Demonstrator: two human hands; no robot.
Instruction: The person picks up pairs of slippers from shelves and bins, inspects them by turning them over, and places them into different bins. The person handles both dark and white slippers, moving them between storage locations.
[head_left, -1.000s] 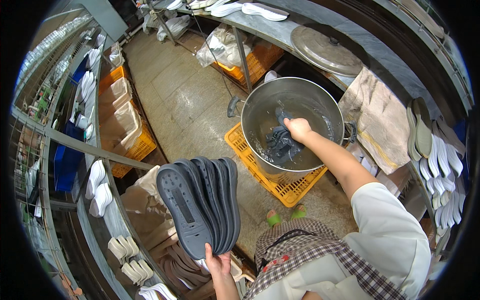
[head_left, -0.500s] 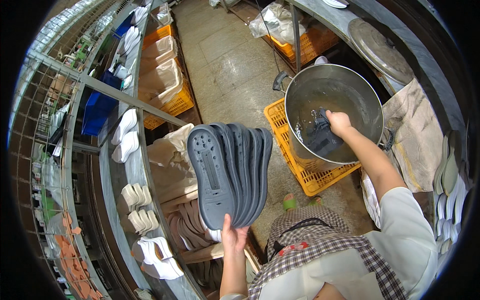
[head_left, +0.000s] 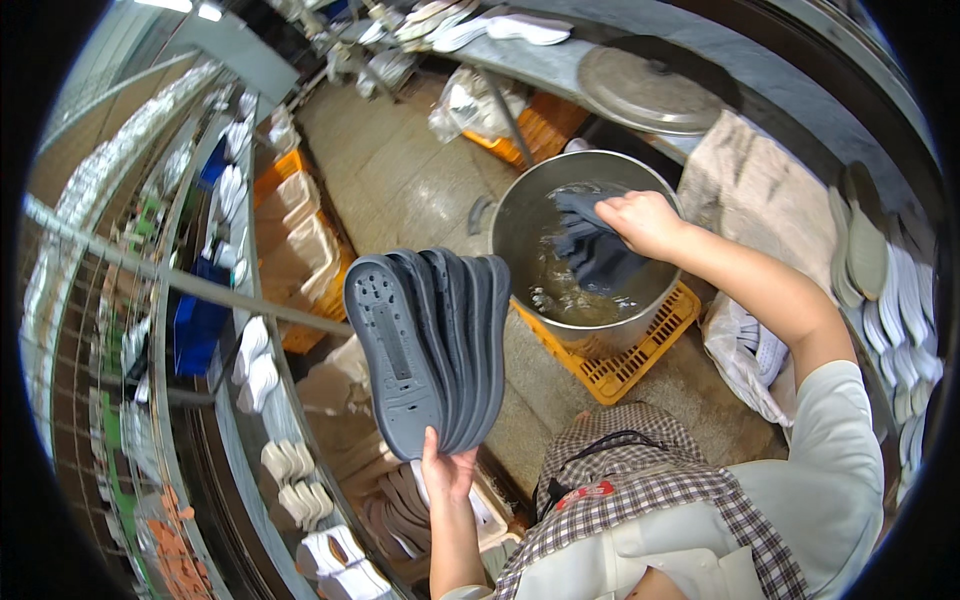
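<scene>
A stack of dark grey shoe soles (head_left: 405, 355) stands upright in my left hand (head_left: 447, 468), gripped at the heel ends. The front sole shows small holes at the toe and a long groove down its middle. Over a deep metal pot (head_left: 510, 240) of water, my right hand (head_left: 642, 222) clutches a bunched dark grey cloth (head_left: 598, 250). Part of that cloth hangs into the water, which is rippled. The stack is left of the pot, apart from it.
A yellow plastic crate (head_left: 630, 365) supports the pot. Behind it, a round metal lid (head_left: 650, 88) lies on the bench beside a beige cloth (head_left: 755, 190). More soles (head_left: 870, 245) line the right side. At left, a shelf holds white soles (head_left: 257, 365), with lined crates (head_left: 310, 250) below.
My right hand has lifted the dark cloth higher, so more of it shows above the water. The view has turned, with the pot now further left. The left hand keeps the soles.
</scene>
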